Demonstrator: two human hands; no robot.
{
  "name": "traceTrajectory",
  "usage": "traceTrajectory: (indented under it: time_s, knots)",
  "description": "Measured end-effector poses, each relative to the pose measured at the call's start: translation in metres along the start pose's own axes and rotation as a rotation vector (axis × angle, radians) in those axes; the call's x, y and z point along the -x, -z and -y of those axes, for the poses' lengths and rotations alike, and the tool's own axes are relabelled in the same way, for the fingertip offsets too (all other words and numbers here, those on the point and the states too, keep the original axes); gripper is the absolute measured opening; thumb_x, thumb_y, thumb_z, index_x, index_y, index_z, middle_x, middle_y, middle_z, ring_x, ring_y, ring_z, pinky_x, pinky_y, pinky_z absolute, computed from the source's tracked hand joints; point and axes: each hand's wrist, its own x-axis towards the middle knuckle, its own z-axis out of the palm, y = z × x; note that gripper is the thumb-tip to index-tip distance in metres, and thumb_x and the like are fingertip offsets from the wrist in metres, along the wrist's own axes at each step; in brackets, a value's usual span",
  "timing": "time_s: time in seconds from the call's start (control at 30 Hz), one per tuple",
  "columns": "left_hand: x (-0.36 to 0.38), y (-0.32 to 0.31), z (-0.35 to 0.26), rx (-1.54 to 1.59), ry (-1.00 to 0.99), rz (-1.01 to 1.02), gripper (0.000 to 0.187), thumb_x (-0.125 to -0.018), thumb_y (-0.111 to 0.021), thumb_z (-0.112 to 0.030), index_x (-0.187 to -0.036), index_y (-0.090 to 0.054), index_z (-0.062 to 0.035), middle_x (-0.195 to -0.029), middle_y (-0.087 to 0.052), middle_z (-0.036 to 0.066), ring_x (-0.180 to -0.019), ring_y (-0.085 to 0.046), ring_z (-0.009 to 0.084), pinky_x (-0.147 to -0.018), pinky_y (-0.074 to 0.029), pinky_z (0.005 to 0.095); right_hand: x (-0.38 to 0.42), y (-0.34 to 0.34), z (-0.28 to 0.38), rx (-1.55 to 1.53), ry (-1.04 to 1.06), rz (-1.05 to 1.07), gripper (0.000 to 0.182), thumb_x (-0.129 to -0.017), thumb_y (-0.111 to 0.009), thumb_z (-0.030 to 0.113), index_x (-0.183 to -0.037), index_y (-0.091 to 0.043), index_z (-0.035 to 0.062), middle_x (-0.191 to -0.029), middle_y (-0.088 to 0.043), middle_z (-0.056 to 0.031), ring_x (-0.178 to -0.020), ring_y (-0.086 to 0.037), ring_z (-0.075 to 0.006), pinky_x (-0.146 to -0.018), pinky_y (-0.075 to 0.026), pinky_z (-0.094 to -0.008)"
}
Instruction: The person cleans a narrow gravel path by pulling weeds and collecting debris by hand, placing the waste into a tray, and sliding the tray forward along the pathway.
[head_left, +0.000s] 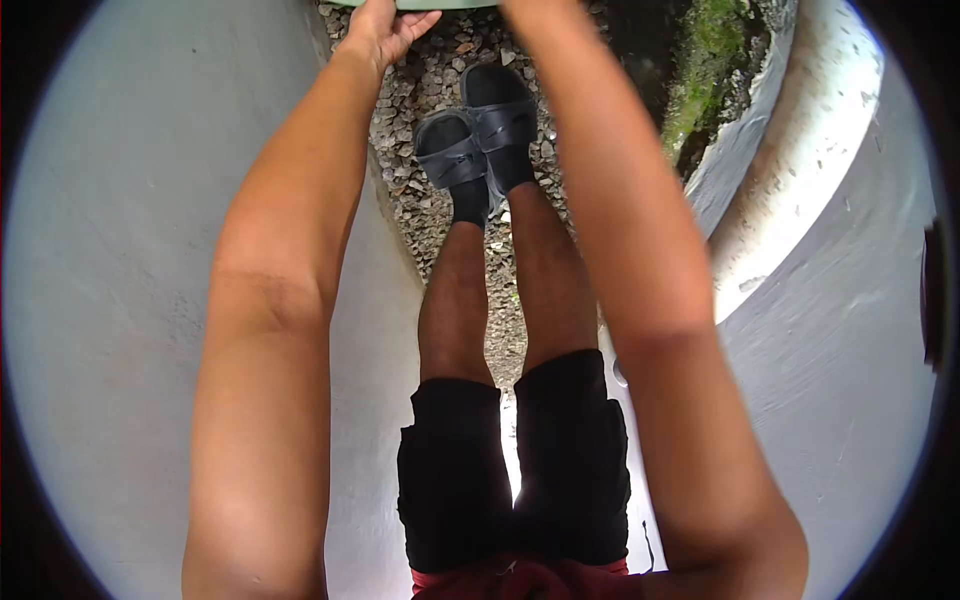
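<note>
At the top edge of the head view, a pale green object is cut off by the frame, so only its lower rim shows. My left hand is at its left end, the thumb side up against it and some fingers showing below the rim. Toward its right end reaches my right arm, with the hand mostly beyond the top edge and blurred; its fingers are hidden. Both arms stretch forward over my legs.
My feet in dark sandals stand on gravel. A grey wall rises at the left. Mossy ground, a whitish curved pipe and another grey surface lie at the right.
</note>
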Motion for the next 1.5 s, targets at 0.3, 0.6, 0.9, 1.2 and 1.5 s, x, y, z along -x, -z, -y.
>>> traceTrajectory:
  time_s: [0.3, 0.6, 0.9, 1.2, 1.5]
  knots:
    - [0.059, -0.03, 0.027, 0.049, -0.019, -0.108, 0.022, -0.09, -0.052, -0.012, -0.104, -0.045, 0.0044, -0.101, -0.057, 0.02, -0.088, -0.063, 0.0332, -0.079, -0.058, 0.044, 0.239, 0.091, 0.057, -0.213, -0.445, 0.552, 0.02, -0.08, -0.061, 0.01, -0.099, -0.059, 0.0052, -0.107, -0.05, -0.0144, -0.096, -0.054, -0.0356, -0.081, -0.046, -0.0442]
    - [0.119, -0.026, 0.067, 0.16, 0.053, -0.147, 0.02, -0.092, -0.047, -0.017, -0.102, -0.048, -0.0003, -0.092, -0.061, 0.016, -0.073, -0.064, 0.0264, -0.062, -0.059, 0.0398, 0.185, 0.162, 0.059, -0.157, -0.388, 0.512, 0.021, -0.08, -0.062, 0.007, -0.101, -0.06, 0.0049, -0.103, -0.056, -0.0138, -0.095, -0.057, -0.0341, -0.082, -0.048, -0.042]
    - [0.176, -0.053, 0.067, 0.324, 0.13, -0.184, 0.021, -0.087, -0.05, -0.016, -0.104, -0.05, -0.0033, -0.096, -0.061, 0.016, -0.081, -0.063, 0.0288, -0.062, -0.054, 0.0394, 0.027, 0.217, 0.105, -0.079, -0.048, 0.146, 0.023, -0.078, -0.061, -0.003, -0.101, -0.061, 0.0005, -0.091, -0.055, -0.017, -0.08, -0.057, -0.0314, -0.07, -0.048, -0.0379]
    - [0.176, -0.055, 0.055, 0.287, 0.227, -0.251, 0.016, -0.088, -0.049, -0.014, -0.1, -0.05, -0.0039, -0.094, -0.06, 0.014, -0.08, -0.061, 0.026, -0.072, -0.052, 0.0398, -0.125, 0.23, 0.052, 0.319, 0.07, -0.023, 0.038, -0.081, -0.065, 0.013, -0.117, -0.055, 0.0016, -0.106, -0.052, -0.019, -0.1, -0.05, -0.0345, -0.085, -0.043, -0.0436]
    - [0.188, -0.061, 0.045, 0.272, 0.241, -0.258, 0.017, -0.085, -0.054, -0.013, -0.1, -0.05, -0.0064, -0.095, -0.058, 0.012, -0.08, -0.058, 0.0245, -0.068, -0.05, 0.0381, -0.132, 0.18, -0.009, 0.341, -0.086, 0.145, 0.068, -0.077, -0.071, 0.032, -0.134, -0.039, 0.0122, -0.117, -0.047, -0.0172, -0.107, -0.049, -0.0371, -0.091, -0.044, -0.0458]
